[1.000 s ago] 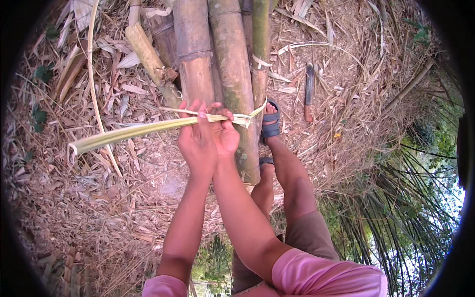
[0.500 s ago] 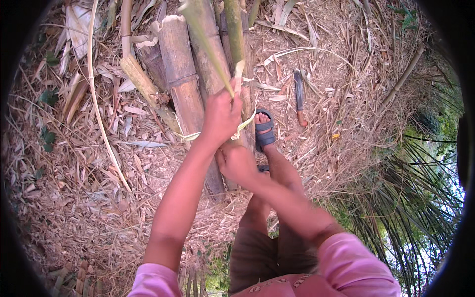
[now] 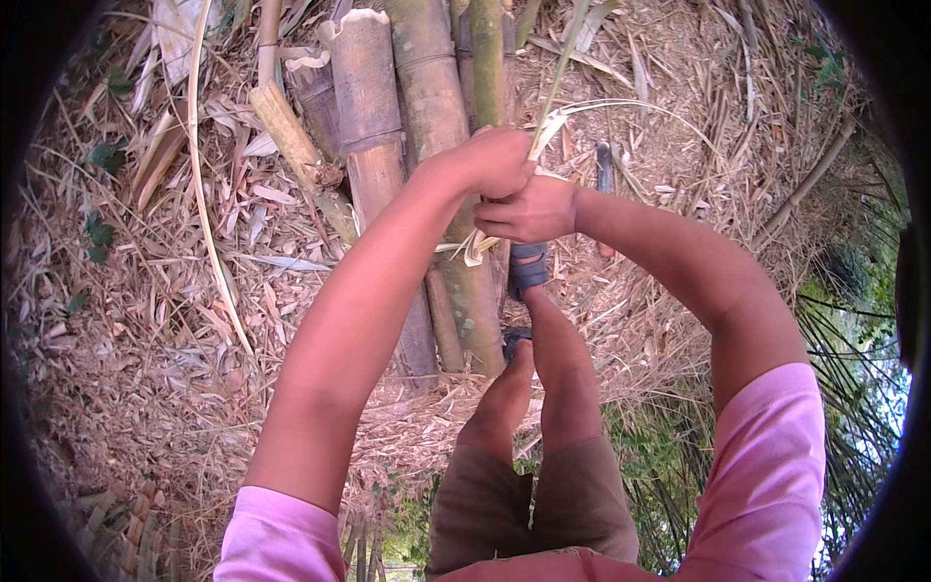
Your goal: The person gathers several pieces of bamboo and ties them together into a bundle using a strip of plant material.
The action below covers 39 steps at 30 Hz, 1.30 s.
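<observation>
Pale green strip (image 3: pixel 561 73): gripped in closed fingers of left hand (image 3: pixel 499 162), with free length pointing up and right, beside bamboo poles (image 3: pixel 427 92). Right hand (image 3: pixel 529 210) just below, touching left; fingers curled, but impossible to tell on what. Under it, twisted pale fibres (image 3: pixel 473 249) against poles. Behind right forearm (image 3: pixel 669 231), partly hidden: knife (image 3: pixel 605 167) on littered ground (image 3: pixel 679 175).

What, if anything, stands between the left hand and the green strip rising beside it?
Nothing visible: the left hand is right at the green strip. The right hand is just below in the picture, not between them.
</observation>
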{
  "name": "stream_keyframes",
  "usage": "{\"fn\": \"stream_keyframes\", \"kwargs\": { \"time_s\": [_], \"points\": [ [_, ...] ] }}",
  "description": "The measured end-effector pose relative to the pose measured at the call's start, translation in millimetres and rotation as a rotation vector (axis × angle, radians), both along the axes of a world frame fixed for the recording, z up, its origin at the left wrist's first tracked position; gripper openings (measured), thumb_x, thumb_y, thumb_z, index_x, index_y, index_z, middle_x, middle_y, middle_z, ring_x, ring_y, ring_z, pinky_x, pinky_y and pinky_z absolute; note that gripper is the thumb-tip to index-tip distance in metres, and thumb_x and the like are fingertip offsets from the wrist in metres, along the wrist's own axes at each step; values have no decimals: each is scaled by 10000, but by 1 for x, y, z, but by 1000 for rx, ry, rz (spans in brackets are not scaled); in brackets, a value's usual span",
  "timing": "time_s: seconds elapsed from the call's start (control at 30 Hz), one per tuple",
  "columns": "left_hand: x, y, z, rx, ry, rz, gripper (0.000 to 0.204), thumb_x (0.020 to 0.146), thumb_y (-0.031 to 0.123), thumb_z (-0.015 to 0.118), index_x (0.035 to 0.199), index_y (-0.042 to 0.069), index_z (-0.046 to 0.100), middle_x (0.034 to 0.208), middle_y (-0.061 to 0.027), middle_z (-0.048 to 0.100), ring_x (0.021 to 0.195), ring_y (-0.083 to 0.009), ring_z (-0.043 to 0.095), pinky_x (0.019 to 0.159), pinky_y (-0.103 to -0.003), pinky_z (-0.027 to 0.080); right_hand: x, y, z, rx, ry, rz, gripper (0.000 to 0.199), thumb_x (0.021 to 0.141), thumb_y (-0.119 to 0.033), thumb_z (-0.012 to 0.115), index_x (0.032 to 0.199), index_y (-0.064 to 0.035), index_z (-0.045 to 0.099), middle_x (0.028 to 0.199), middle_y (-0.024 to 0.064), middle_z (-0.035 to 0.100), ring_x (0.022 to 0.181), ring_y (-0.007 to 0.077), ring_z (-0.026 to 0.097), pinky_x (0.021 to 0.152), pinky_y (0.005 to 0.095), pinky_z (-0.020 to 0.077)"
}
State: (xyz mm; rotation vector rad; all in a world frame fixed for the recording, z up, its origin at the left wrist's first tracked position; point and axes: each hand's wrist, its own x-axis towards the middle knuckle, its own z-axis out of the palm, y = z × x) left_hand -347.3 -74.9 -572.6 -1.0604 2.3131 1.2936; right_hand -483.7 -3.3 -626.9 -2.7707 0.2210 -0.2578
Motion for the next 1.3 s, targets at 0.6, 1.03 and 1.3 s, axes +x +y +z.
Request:
{"fn": "stream_keyframes", "kwargs": {
  "time_s": [0.6,1.03,1.3],
  "points": [
    [72,172,-6,-414,272,1141,195,1004,103,523,1128,-12,619,1114,-130,672,1079,-214,634,952,-346,484,20,90,-14,872,210,-1108,146,854,-260,653,880,-128,710,818,148,704,820,323,691,712,467,527],
    [36,369,-88,466,416,1600,546,1026,497,439,1176,-6,589,1041,-114,689,852,-167,667,786,-303,532,104,161,-8,2184,-509,-1583,322,1046,-327,448,861,-91,564,637,-37,474,488,84,384,461,257,338],
    [134,308,-42,951,181,1089,723,970,653,419,1091,-15,668,829,-143,681,779,-229,642,739,-395,515,131,183,-15,2585,-1498,-1333,125,884,-39,401,906,-123,492,669,-49,417,520,74,367,521,253,348]
  ]
}}
